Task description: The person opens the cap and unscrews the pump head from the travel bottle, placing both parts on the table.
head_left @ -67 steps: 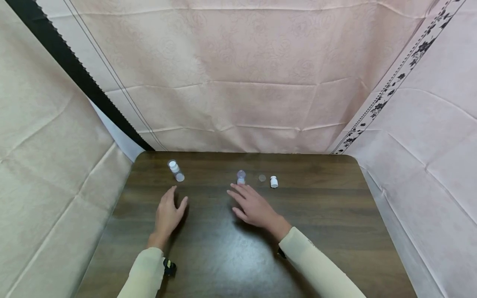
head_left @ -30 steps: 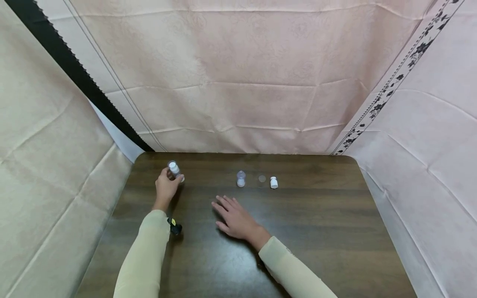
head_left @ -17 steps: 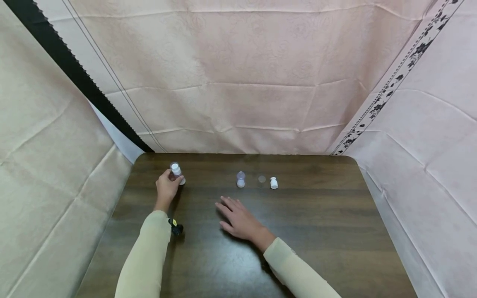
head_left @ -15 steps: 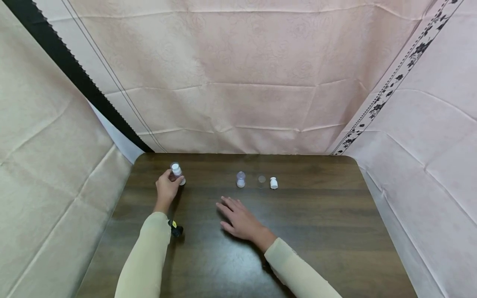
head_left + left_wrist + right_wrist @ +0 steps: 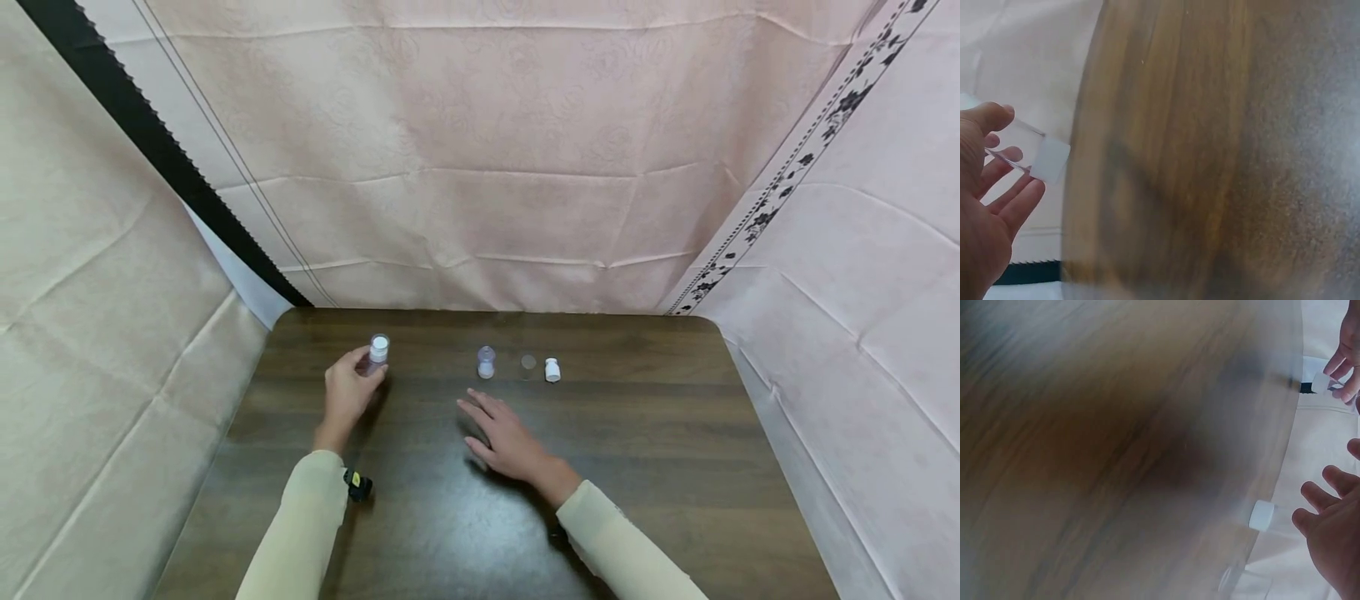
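My left hand (image 5: 352, 387) grips a small clear cylinder (image 5: 1025, 140) with white ends between thumb and fingers. In the head view its white top (image 5: 379, 344) faces the camera, and the hand covers part of its lower body. My right hand (image 5: 510, 437) hovers over the table, fingers spread and holding nothing. Just beyond its fingertips stands a clear container with a white base (image 5: 486, 368), also seen in the right wrist view with its white base (image 5: 1262, 515) toward the table. To the right of it are a clear round cup (image 5: 528, 362) and a small white bottle (image 5: 552, 370).
The dark wooden table (image 5: 420, 500) has rounded far corners. Pale cloth (image 5: 487, 167) hangs behind its far edge and along both sides. A black band (image 5: 150, 150) runs down the cloth at left, a floral border (image 5: 795, 167) at right.
My left hand reached the clear cylinder at far left, gripped it and carried it rightward, turning its top toward the camera. My right hand first drew back leftward, then moved right again.
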A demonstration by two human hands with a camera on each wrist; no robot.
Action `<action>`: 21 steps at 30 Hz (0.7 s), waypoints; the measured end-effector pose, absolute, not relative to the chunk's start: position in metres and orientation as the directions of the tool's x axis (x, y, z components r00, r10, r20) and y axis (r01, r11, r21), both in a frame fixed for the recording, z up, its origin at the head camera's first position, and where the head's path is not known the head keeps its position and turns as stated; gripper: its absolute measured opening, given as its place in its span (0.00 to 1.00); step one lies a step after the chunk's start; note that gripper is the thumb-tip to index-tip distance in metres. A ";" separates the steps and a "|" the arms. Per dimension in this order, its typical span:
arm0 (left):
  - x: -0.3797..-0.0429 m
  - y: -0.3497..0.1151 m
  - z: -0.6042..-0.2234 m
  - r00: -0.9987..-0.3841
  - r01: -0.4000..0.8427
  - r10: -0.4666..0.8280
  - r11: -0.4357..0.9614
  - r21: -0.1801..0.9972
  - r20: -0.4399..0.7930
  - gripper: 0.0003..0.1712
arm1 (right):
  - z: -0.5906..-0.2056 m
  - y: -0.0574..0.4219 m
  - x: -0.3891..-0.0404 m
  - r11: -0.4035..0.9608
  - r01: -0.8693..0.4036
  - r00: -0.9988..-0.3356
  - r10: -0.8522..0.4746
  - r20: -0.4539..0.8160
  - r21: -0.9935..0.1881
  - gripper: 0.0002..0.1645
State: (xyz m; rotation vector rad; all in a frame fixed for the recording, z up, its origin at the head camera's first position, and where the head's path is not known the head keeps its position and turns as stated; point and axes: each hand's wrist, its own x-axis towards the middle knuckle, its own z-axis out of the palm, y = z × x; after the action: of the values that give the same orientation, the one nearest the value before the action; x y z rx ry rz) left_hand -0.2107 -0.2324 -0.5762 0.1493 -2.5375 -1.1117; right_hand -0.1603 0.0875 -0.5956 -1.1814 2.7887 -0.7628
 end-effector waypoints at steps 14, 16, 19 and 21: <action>-0.184 -0.193 -0.558 -0.927 0.203 -0.028 0.802 0.562 0.374 0.23 | -0.581 0.130 -0.158 0.604 -0.598 -0.779 -0.592 0.206 -0.527 0.38; -0.181 -0.186 -0.557 -0.922 0.225 0.003 0.817 0.531 0.387 0.23 | -0.579 0.134 -0.157 0.604 -0.566 -0.798 -0.573 0.189 -0.561 0.38; -0.176 -0.174 -0.557 -0.919 0.257 0.058 0.836 0.484 0.389 0.23 | -0.575 0.141 -0.156 0.588 -0.536 -0.816 -0.546 0.191 -0.607 0.38; -0.174 -0.167 -0.557 -0.914 0.286 0.096 0.843 0.456 0.395 0.23 | -0.573 0.145 -0.156 0.578 -0.521 -0.825 -0.530 0.197 -0.627 0.38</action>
State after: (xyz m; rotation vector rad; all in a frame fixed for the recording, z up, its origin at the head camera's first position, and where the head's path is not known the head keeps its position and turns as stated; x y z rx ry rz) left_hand -0.1744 -0.1667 -0.5567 -0.2863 -2.6615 -0.7382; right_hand -0.1559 0.1447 -0.5734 -0.9260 2.7797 -1.0985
